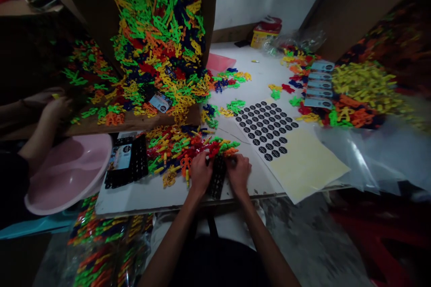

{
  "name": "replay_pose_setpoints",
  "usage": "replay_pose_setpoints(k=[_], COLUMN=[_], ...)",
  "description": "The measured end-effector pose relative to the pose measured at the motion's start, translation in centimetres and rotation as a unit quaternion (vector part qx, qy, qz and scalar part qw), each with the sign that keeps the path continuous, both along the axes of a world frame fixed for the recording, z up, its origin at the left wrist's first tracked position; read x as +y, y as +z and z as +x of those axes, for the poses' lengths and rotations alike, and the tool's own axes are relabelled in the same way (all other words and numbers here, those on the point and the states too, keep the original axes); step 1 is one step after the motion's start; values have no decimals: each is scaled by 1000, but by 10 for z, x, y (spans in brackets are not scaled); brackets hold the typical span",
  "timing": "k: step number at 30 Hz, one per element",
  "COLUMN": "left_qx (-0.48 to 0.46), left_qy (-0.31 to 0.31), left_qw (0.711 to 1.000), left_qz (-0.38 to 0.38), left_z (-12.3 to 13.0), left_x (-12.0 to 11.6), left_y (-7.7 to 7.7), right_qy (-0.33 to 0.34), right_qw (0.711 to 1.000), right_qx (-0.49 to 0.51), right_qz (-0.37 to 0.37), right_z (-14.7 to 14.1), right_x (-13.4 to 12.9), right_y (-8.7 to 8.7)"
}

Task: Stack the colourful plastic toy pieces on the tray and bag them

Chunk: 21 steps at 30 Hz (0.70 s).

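A black perforated strip [217, 178] lies at the front edge of the white table, between my two hands. My left hand [201, 171] is closed at its left side, near a red figure [214, 149]. On its right side my right hand [238, 171] has its fingers curled at the upper edge, by green and orange figures [230, 148]. What exactly the fingertips pinch is too small to make out. Left of my hands is a heap of coloured plastic figures [173, 143], and beyond it a stack of black strips [138, 157] with a blue card [121, 157].
A sheet of round black stickers [313, 161] lies at right, near clear bags [377, 152] and yellow pieces [367, 87]. A large box of figures [158, 40] stands behind. At left are a pink basin [70, 170] and another person's hands [55, 107].
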<state>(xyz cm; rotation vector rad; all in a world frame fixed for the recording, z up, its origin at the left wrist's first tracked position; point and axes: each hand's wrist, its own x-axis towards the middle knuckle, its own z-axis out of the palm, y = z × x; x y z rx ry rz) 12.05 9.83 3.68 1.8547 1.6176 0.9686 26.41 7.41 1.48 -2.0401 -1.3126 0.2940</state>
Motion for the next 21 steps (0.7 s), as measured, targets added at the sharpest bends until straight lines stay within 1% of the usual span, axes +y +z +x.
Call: replay_pose_setpoints(k=[3,5,10,12,15,18,20,21], left_qx=[14,12,45,56,62,62,63,78], left_qy=[13,19,3,-3,-19,-34,-30,-11], left_qw=[999,999,998,998,998,998,997,996], left_qz=[-28,-32,37,43,24,5,28,49], left_z=[2,2,3,4,5,-4,-16,-22], left_x=[0,0,2,4,6,6,9,12], left_y=[5,6,-1,-4,-4,7,20,28], right_qy=[0,-4,2,2,2,10,12,12], right_qw=[1000,1000,1000,1000,1000,1000,1000,1000], right_qx=[-1,-2,3,4,5,1,-3,-6], right_qz=[2,3,12,10,5,-6,-14,-17], right_z=[0,-1,-1,-1,1,4,6,6], right_x=[0,0,-1,0,1,3,6,8], right_y=[0,0,-1,-2,-4,-6,-6,-6])
